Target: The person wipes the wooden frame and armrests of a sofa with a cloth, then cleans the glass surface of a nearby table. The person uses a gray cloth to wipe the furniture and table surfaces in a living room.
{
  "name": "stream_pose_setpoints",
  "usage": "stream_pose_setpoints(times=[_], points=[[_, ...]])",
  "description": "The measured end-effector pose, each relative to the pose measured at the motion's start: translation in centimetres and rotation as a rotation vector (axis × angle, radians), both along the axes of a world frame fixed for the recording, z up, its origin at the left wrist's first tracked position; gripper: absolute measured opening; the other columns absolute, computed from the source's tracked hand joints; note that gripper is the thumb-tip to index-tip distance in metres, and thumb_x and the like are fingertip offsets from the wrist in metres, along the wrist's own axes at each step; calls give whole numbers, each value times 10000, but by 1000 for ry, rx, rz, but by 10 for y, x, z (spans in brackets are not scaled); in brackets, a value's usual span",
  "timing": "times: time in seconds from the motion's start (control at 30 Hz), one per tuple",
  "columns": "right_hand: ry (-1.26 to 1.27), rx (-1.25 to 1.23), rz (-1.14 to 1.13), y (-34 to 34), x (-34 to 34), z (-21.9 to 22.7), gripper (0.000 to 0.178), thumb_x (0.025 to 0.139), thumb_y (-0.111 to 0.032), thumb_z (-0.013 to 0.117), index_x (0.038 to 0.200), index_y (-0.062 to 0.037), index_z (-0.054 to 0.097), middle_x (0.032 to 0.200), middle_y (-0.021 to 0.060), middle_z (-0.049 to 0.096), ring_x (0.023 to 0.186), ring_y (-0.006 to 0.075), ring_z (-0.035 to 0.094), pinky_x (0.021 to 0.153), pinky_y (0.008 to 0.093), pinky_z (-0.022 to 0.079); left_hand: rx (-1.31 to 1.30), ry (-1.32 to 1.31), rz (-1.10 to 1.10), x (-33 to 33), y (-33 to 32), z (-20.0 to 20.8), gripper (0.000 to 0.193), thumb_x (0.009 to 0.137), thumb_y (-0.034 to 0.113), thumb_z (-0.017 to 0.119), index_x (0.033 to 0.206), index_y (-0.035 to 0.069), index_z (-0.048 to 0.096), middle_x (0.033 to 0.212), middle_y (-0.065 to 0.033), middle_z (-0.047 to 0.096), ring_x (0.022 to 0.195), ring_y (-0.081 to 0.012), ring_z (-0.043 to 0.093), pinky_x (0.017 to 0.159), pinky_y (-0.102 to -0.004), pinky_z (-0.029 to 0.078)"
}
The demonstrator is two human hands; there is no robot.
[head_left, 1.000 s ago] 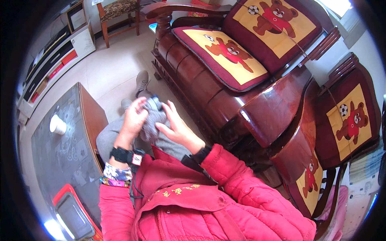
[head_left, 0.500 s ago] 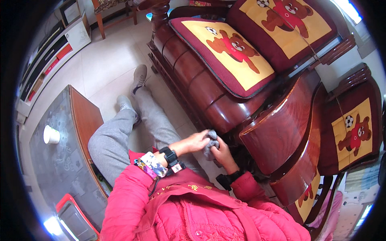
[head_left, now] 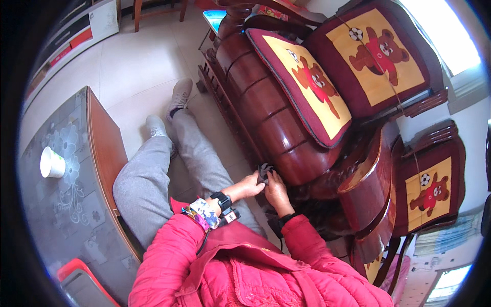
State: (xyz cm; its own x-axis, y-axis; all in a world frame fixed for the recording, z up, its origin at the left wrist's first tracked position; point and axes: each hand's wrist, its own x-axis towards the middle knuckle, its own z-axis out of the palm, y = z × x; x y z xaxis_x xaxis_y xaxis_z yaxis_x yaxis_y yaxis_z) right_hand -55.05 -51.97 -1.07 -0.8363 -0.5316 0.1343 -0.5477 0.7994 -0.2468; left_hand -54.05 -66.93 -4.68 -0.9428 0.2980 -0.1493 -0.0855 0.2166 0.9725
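A small crumpled grey cloth [head_left: 264,171] is bunched between my two hands, close to the lower front edge of the dark red wooden sofa [head_left: 273,128]. My left hand [head_left: 247,186] grips the cloth from the left with its fingers closed. From the right, my right hand [head_left: 277,193] pinches it, fingers bent round it. My fingers partly cover the cloth, and I cannot make out whether it touches the sofa.
A grey patterned table [head_left: 76,210] with a white paper cup [head_left: 52,162] stands on my left. A red-rimmed chair [head_left: 82,273] is at the lower left. Bear-print cushions [head_left: 317,89] lie on the sofa, whose curved armrest [head_left: 365,189] is to my right.
My hands have drawn closer together around the cloth, which is now bunched smaller and hidden more by my fingers. The whole view has shifted a little.
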Motion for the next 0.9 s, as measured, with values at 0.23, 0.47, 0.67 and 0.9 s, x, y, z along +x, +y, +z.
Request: stream_pose_setpoints(times=[0.23,0.47,0.67,0.9], points=[[8,64,54,-68,-63,-13,477,715,-54,542,1168,44,430,1181,288,437,1082,400,452,918,409,388,141,-15,367,-33,-40,-5,560,788,241,528,1272,59,314,1118,-237,524,1064,-350,507,892,-390,408],[48,144,113,-162,-144,-18,456,712,-59,527,1150,44,449,1174,262,451,1096,375,443,919,382,388,126,70,669,-59,-85,-19,647,821,241,503,1309,-58,203,1320,-275,291,1225,-373,322,1014,-380,276],[63,107,195,-199,-178,-16,356,710,-38,497,1061,22,498,1130,220,483,1053,381,453,894,411,394,141,-29,673,-61,-104,-25,594,868,249,483,1350,34,210,1303,-202,365,1103,-216,455,779,-285,472],[29,480,464,-107,-109,-18,216,678,-38,527,877,-44,612,1011,96,565,991,282,498,765,382,424,629,-108,720,-54,-116,-12,562,883,241,466,1345,46,212,1352,-183,295,1105,-286,458,712,-346,527]])
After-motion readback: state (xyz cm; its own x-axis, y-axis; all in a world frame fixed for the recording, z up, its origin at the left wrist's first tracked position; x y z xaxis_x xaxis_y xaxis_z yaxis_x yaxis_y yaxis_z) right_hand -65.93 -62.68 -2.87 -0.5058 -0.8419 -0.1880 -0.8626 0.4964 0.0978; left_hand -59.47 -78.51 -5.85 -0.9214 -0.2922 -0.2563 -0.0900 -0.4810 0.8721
